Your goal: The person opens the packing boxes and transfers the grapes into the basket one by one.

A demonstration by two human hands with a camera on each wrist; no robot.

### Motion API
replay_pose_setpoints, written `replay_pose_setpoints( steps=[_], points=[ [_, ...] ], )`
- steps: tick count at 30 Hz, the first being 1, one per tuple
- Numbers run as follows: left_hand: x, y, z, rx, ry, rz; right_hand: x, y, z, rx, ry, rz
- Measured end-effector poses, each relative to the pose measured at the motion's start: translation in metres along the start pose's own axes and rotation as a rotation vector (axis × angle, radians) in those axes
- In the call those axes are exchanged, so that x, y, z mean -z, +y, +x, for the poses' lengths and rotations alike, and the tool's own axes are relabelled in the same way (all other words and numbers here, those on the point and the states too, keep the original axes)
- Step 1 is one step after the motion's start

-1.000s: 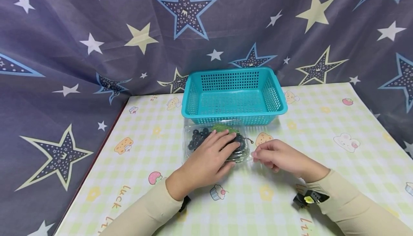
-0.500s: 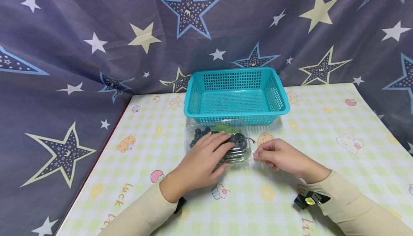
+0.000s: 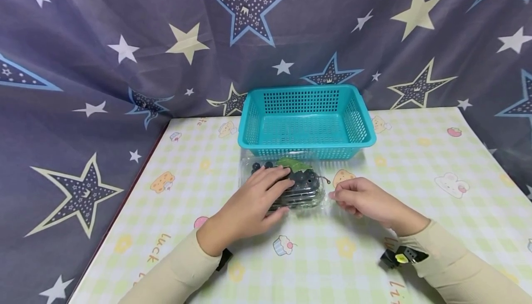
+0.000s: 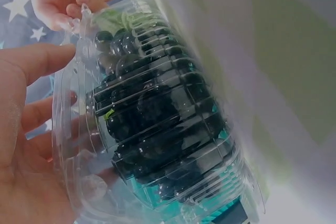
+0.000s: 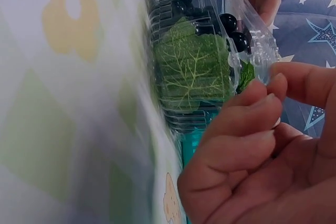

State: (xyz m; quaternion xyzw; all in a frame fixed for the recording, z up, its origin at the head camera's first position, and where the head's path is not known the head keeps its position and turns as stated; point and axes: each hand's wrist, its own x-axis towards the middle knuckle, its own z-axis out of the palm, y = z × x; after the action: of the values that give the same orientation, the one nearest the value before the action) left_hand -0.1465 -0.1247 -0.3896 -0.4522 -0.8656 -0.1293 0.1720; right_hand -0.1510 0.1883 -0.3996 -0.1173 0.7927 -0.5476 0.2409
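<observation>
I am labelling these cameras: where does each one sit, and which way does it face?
Head: on the head, facing forward and down at the clear container and turquoise basket; left hand, right hand and sleeves show.
Left wrist: on that wrist, facing the container's ribbed side; both hands show, partly.
Right wrist: on that wrist, facing the container and green leaf; both hands show, partly.
Shared: both wrist views show dark fruit.
</observation>
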Motion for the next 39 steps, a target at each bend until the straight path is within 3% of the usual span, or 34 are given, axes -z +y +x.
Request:
replay_pose_setpoints(
  steps=[5, 14, 27, 39],
  points=[
    [0.001, 0.0, 0.0, 0.012, 0.001, 0.019, 0.002, 0.0, 0.0, 0.01, -0.006, 0.01],
    [0.003, -0.001, -0.004, 0.131, -0.082, 0.097, 0.003, 0.002, 0.001, 0.014, -0.064, 0.012],
    [0.011, -0.01, -0.004, 0.116, -0.09, 0.118, 0.001, 0.002, 0.0, 0.008, -0.066, -0.052],
    [0.034, -0.018, -0.007, 0.167, -0.2, 0.132, -0.003, 0.004, 0.001, -0.026, -0.076, -0.096]
  ],
)
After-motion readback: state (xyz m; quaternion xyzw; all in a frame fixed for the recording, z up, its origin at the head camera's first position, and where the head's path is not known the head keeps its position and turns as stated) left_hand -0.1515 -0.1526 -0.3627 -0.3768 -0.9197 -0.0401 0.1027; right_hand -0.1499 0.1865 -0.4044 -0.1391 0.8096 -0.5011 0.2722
